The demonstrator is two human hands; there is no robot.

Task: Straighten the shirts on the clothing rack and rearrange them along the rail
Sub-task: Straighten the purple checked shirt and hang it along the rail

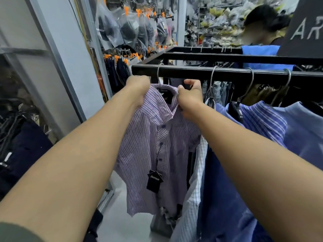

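Bare forearms (78,163) reach forward from the near edge. Left hand (138,86) grips the shoulder of the purple striped shirt (157,145), fingers curled into the cloth. Right hand (190,96) pinches its collar. The shirt hangs by a wire hanger (159,74) near the left end of the black rail (192,69) (blue shirts (262,119) crowd just right).

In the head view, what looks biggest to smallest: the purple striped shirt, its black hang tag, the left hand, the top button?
purple striped shirt
left hand
black hang tag, close to the hand in size, so that pair is unsure
top button
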